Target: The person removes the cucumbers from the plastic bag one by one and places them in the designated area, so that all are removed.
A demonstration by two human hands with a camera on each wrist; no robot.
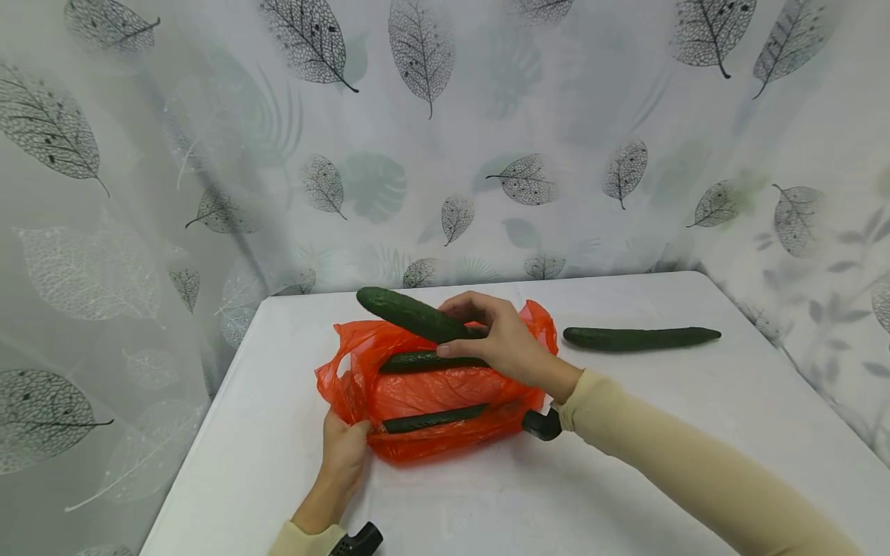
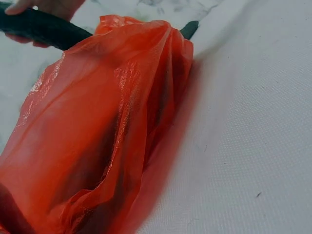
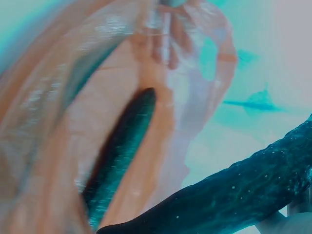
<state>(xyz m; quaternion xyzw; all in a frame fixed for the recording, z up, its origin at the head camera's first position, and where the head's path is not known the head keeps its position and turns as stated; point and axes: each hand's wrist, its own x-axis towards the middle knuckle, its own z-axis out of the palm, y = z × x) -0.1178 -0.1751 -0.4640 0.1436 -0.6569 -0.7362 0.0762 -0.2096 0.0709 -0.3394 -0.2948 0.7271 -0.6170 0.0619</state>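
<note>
Right wrist view, held cucumber (image 3: 234, 187): slanting past the bag (image 3: 144, 187); best steered lengthwise, tip clear of the film.
Left wrist view, bag: slack and folded; best spread wide.
Head view, right hand (image 1: 497, 338): clamped on held cucumber near one end, above bag.
Left hand (image 1: 345, 452): clamped on bag's near edge; best held steady.
Inside cucumbers (image 1: 434, 418): two, between hands.
Loose cucumber (image 1: 640, 338): right of right hand.
Table (image 1: 737, 401): white, beneath both hands.
Curtain (image 1: 424, 154): leaf-printed, beyond both hands.
</note>
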